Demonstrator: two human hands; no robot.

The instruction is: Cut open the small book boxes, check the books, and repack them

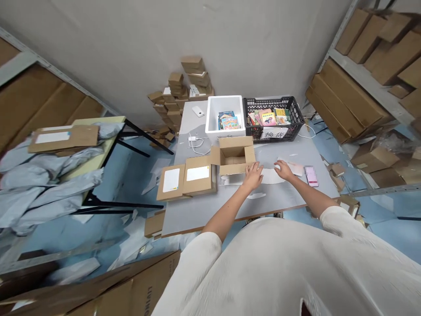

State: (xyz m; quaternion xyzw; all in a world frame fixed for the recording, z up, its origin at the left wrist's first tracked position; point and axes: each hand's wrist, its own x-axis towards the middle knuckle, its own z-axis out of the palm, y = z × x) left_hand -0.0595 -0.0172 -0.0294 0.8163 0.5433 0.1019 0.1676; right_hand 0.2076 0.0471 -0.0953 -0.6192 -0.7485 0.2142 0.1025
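An open cardboard box (232, 160) stands near the middle of the grey table, its flaps folded outward; the part of its inside that shows holds nothing I can make out. My left hand (253, 175) rests at the box's near right corner, fingers spread on the flap, gripping nothing visible. To the right, my right hand (283, 170) hovers low over or touches the tabletop, its fingers slightly curled and apart. Beside it lie a flat pinkish-white packet (296, 169) and a phone (311, 176) with a lit screen.
Two cardboard boxes with white labels (199, 174) sit left of the open box. Behind stand a white bin (210, 115) and a black crate (297, 116), both holding books. A white phone (198, 111) and a charger cable (194, 138) lie at the back left. Shelves of boxes (348, 105) rise at right.
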